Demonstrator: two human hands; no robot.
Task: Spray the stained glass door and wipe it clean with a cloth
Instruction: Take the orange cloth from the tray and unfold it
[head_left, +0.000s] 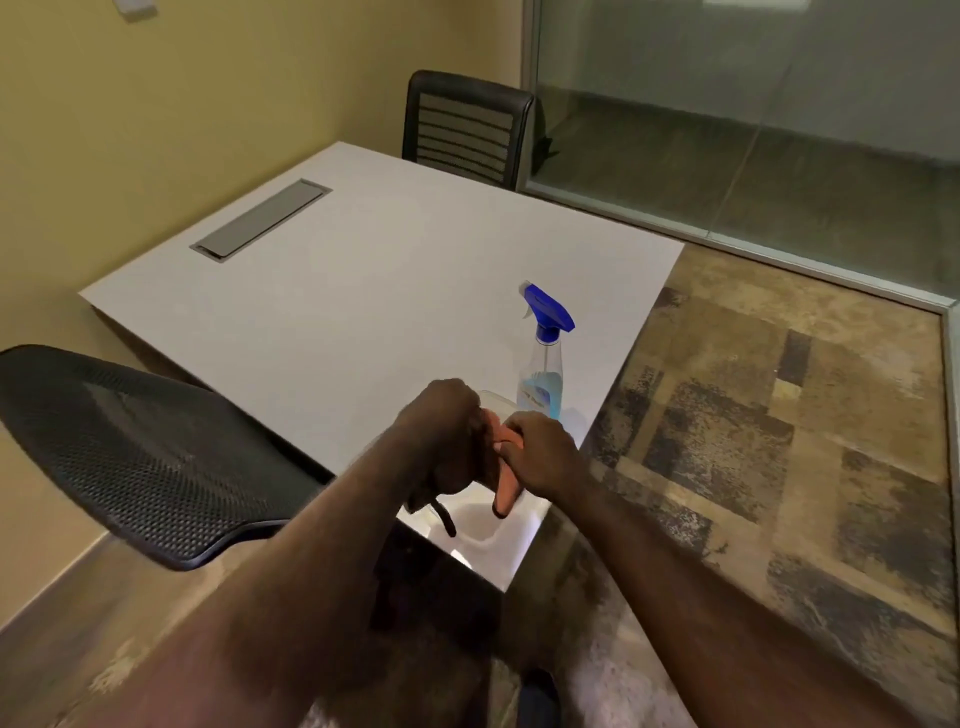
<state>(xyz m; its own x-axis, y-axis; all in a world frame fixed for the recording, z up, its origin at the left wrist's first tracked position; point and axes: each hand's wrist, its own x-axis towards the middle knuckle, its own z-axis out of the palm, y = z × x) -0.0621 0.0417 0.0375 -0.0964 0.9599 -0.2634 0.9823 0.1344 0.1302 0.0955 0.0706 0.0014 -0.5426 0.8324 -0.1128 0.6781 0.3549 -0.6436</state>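
Small room, white tabletop (363, 291), glass wall (753, 130) far right. Spray bottle (543, 364) upright near tabletop's near right edge, easy to grab. Left hand (449, 436) and right hand (540, 452) both closed on orange cloth (506, 493) over near corner, likely wringing or folding. Door not sprayed yet.

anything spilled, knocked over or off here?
Nothing stands out. The spray bottle stands upright near the table's right edge, with no puddle around it. Both hands, left hand and right hand, grip an orange cloth over a clear container at the table corner.
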